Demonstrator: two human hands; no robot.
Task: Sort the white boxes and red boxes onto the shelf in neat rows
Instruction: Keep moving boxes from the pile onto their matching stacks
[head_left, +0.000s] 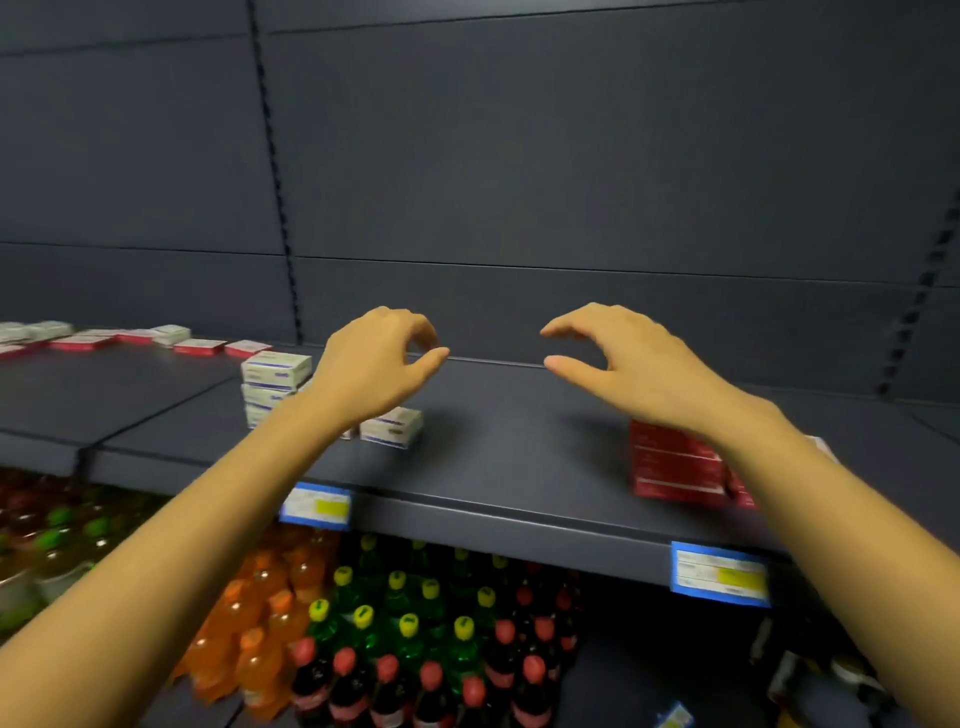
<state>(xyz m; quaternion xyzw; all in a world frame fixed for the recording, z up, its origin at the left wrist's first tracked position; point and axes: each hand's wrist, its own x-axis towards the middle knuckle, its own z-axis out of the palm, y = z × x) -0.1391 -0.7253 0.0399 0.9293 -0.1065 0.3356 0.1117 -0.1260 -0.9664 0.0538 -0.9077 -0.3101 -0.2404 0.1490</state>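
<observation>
Red boxes (675, 467) stand stacked at the front right of the dark shelf (519, 441), partly hidden by the right forearm, above bottles (410, 623) with orange, yellow and red caps on the level below. Two blue price labels (316, 505) hang on the shelf's edge. Further in, to the left, white boxes (275, 371) form a small stack, one more lying just beside it. Over the shelf's middle the left hand (374, 358) and right hand (623, 358) hover apart, both empty, fingers loosely curled, thumbs out. At far left a scattered row of boxes (197, 345), red and white, lies flat near the back panel (519, 156).
</observation>
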